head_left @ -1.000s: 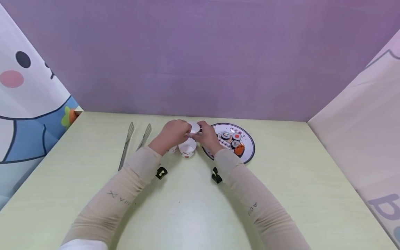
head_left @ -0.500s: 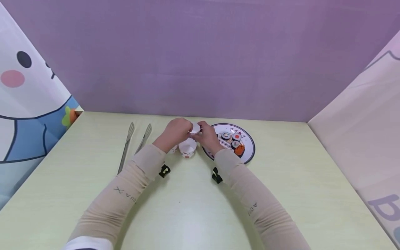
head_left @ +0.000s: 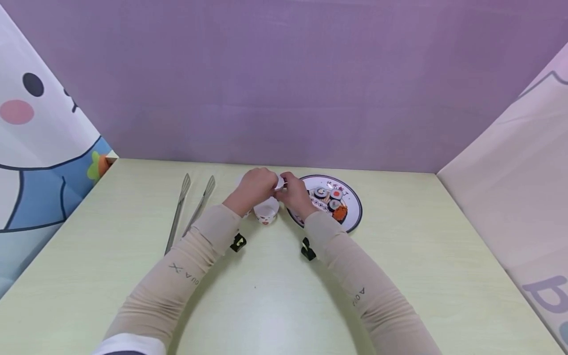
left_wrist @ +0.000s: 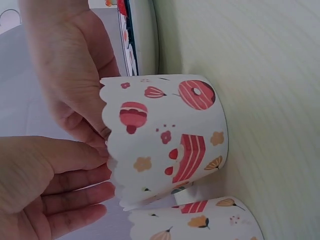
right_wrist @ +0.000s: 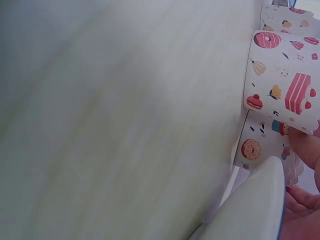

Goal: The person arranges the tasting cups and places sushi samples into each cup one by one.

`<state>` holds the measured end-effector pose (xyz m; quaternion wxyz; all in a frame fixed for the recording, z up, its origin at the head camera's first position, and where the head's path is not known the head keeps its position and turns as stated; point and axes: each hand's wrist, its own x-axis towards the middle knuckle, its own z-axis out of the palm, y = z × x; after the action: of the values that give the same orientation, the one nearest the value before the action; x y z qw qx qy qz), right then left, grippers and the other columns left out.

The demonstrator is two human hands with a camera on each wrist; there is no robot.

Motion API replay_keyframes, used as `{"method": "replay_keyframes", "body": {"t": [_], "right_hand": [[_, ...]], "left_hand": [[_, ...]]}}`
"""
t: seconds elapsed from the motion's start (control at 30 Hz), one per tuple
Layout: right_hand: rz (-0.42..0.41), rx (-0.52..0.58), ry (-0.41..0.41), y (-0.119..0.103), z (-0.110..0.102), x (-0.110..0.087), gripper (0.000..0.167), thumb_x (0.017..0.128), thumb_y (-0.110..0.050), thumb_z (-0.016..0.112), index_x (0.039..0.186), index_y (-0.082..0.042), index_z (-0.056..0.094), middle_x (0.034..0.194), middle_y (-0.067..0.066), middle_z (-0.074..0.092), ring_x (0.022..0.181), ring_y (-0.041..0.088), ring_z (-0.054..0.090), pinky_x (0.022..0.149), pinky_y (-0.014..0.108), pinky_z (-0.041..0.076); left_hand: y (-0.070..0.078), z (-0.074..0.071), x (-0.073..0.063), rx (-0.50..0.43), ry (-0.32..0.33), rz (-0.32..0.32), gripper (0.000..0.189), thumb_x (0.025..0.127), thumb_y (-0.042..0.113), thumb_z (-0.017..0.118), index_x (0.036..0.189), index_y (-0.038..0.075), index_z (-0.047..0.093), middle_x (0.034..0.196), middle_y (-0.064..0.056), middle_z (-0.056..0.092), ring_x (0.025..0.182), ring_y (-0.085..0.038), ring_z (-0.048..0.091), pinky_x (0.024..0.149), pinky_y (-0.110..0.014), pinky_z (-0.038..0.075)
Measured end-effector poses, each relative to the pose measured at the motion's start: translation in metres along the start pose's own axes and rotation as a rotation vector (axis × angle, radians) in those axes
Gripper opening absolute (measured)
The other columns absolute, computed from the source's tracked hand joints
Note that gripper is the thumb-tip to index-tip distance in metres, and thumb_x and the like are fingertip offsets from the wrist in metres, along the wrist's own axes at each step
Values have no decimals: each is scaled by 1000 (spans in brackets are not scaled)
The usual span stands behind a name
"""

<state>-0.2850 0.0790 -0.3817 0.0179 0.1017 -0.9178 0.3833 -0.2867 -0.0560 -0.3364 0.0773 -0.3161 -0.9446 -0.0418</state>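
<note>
In the head view, a white paper baking cup [head_left: 280, 182] stands between the two hands, left of the plate. My left hand [head_left: 256, 185] pinches its near rim; the fingertips are partly hidden. My right hand [head_left: 295, 194] grips the same cup from the right, its thumb [right_wrist: 304, 147] against the printed wall in the right wrist view. Directly in front stands another baking cup [head_left: 266, 212], printed with red cakes and doughnuts. In the left wrist view, a further cup [left_wrist: 195, 220] shows beside that front cup [left_wrist: 165, 135].
Close at the right, a round plate [head_left: 353, 209] carries several sushi pieces [head_left: 336, 194]. Two metal tongs [head_left: 179, 209] lie on the table [head_left: 255, 305] at the left, partly behind my left arm. A purple backdrop [head_left: 284, 88] rises behind the table.
My left hand and forearm have shifted a little to the right along the cup, covering more of it and exposing more of the tongs. My right hand has stayed nearly still.
</note>
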Motion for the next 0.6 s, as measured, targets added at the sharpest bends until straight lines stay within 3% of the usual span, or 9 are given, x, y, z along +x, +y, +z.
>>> {"method": "replay_keyframes", "body": {"t": [0.23, 0.6], "right_hand": [[0, 1, 7, -2, 0, -1, 47, 84, -10, 70, 125, 0, 50, 122, 16, 58, 111, 29, 56, 92, 35, 46], [-9, 0, 8, -4, 0, -2, 47, 84, -11, 70, 125, 0, 50, 122, 17, 58, 109, 29, 58, 89, 35, 47]], "left_hand": [[0, 4, 0, -5, 35, 17, 7, 79, 5, 69, 74, 9, 70, 72, -5, 67, 64, -23, 60, 62, -37, 49], [1, 4, -1, 17, 31, 16, 7, 81, 5, 68, 76, 9, 71, 73, -4, 67, 67, -22, 62, 63, -37, 50]]}}
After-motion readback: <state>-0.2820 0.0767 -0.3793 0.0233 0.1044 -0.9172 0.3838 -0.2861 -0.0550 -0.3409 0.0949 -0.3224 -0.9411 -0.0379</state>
